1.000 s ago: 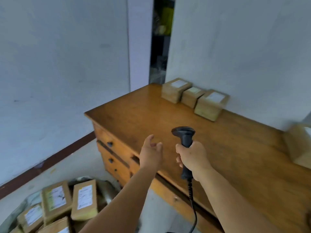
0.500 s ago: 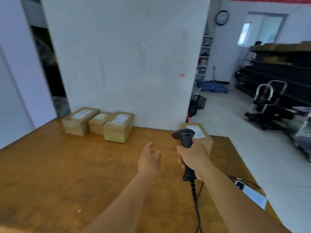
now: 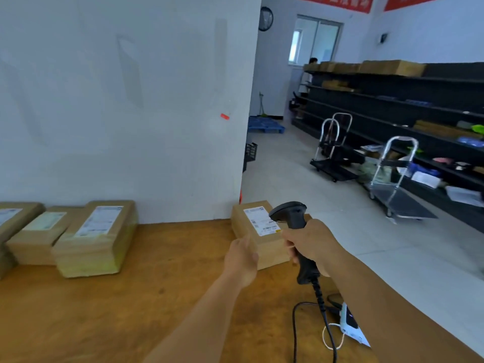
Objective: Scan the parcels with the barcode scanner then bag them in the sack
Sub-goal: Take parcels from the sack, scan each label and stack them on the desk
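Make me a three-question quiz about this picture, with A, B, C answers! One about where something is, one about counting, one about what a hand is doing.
1. Where is the parcel nearest the hands?
A. by the wall's corner
B. on the floor
C. on a shelf

2. How many parcels lie in the left-hand group?
A. one
B. three
C. six

3. What is the right hand doing?
A. resting flat
B. gripping the scanner
C. holding a parcel

Answers: 1 A, it sits on the table there; 2 B, three side by side; 3 B, fingers wrap the handle.

No text can be read. The white labels (image 3: 262,221) on the parcels (image 3: 259,239) carry print and barcodes too blurred to read; the red banners (image 3: 332,2) show illegible characters.
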`<state>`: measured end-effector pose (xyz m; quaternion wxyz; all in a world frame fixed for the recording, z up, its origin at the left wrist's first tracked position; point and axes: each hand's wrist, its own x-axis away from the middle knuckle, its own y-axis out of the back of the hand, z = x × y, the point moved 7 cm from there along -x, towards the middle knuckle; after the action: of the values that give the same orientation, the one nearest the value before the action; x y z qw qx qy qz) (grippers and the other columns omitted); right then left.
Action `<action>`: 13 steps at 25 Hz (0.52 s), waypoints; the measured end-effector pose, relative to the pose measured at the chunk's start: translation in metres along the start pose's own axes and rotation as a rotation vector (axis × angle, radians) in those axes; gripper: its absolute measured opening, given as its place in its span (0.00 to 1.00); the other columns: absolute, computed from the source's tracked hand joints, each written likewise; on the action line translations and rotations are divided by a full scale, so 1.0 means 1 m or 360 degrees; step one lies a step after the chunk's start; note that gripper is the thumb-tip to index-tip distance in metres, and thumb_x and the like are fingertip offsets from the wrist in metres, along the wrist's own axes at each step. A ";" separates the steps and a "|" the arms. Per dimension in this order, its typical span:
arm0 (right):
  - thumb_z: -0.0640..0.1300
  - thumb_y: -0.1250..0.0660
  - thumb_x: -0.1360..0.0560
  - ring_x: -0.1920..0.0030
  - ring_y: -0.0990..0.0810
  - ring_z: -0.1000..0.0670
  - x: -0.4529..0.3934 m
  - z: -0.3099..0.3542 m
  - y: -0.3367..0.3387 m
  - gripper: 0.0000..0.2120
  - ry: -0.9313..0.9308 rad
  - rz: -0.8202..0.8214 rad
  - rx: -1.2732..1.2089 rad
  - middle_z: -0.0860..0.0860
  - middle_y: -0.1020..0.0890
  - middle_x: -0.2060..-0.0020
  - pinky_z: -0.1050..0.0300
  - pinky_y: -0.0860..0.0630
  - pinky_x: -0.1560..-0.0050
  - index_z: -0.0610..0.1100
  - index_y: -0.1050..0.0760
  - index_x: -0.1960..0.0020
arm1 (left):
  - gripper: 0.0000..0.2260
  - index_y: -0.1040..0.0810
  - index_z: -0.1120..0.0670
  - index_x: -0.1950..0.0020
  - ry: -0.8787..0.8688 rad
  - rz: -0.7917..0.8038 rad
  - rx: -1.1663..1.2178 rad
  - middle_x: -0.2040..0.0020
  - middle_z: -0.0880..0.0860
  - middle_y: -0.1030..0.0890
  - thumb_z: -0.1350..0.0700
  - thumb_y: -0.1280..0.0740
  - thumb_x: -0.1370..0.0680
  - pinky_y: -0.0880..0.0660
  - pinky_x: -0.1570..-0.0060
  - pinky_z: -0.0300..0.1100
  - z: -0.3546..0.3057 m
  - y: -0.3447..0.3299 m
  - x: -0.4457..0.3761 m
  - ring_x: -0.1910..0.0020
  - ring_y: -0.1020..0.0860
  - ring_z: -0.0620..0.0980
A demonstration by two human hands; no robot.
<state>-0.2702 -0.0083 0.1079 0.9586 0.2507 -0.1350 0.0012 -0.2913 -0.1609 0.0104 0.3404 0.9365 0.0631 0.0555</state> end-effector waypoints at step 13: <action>0.37 0.36 0.25 0.83 0.30 0.55 -0.032 0.016 -0.002 0.05 -0.0146 -0.0001 0.0269 0.47 0.25 0.72 0.67 0.30 0.79 0.38 0.26 0.60 | 0.22 0.39 0.48 0.24 -0.0068 0.0311 -0.0159 0.26 0.49 0.37 0.53 0.42 0.18 0.27 0.38 0.45 0.021 -0.042 -0.062 0.32 0.31 0.52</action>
<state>-0.3051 -0.0154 0.1118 0.9268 0.3306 -0.1781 0.0009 -0.3524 -0.1522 -0.0364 0.3807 0.9211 -0.0388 0.0716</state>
